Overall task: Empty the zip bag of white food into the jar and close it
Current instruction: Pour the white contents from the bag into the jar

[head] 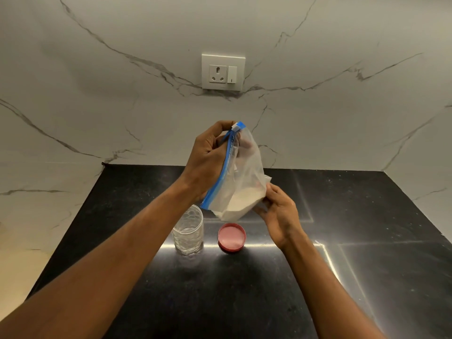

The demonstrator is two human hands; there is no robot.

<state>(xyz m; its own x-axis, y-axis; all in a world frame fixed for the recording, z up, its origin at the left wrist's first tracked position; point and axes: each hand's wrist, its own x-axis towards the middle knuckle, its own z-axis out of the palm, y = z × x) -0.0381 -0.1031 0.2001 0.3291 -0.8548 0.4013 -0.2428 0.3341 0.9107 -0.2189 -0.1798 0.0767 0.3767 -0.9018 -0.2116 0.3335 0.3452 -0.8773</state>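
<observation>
A clear zip bag (247, 172) with a blue zipper strip hangs in the air above the counter, tilted, with white food (238, 206) gathered in its lower corner. My left hand (208, 155) grips the bag along the blue zipper edge, near the white slider at the top. My right hand (277, 211) pinches the bag's lower right corner. Below the bag, a clear plastic jar (188, 231) stands upright and open on the black counter. Its red lid (231, 237) lies flat just to the right of the jar.
The black stone counter (342, 265) runs forward to a white marble wall. A wall socket with a switch (223, 72) sits on the wall above the bag. The counter's left edge drops to a pale surface (22, 241).
</observation>
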